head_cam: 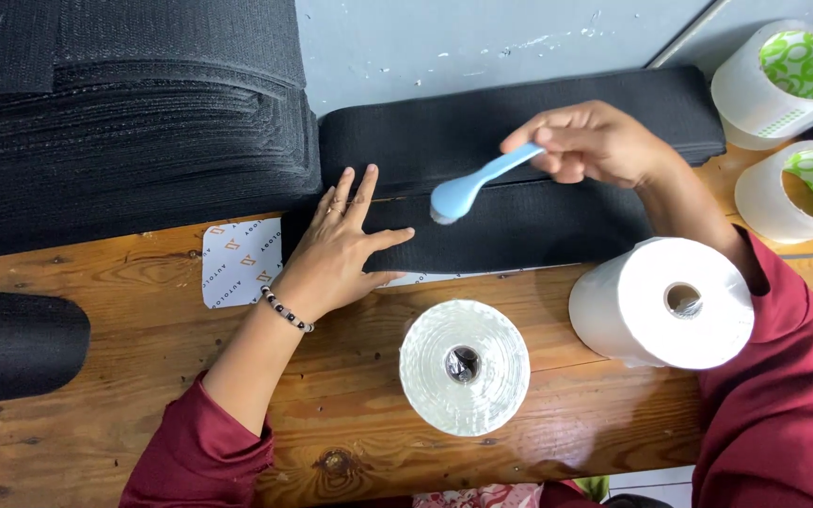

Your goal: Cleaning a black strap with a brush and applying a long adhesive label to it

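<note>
**Inspector A:** Starting with what cannot be confirmed: the bristles of the light blue brush (475, 183) face down onto the black fabric strip (519, 226), so their kind is hard to make out. The printed white sheet (237, 261) is largely covered by that strip and by the left hand (336, 254). A dark roll (16, 343) far out beyond the left grip is cut off by the frame edge, as are both maroon sleeves.

**Inspector B:** State of each grip?

**Inspector A:** Left grip is spread flat, fingers apart, palm pressing the near end of the strip; a beaded bracelet (286, 310) sits at its wrist. Right hand (595, 141) is pinching the brush handle between thumb and fingers, with the brush head angled down toward the left grip's thumb, touching or just above the strip; I cannot tell which.

**Inspector B:** Materials?

**Inspector A:** The strip looks woven, matte and folded over itself. Beyond the left grip rises a stack of black ribbed layers (134, 132). The wooden table (143, 395) is knotted and grainy. Nearer the person than the right grip stand two white rolls (464, 367), seen end-on with hollow cores. Past the right wrist lie two clear tape rolls (783, 80) with green-patterned cores.
</note>
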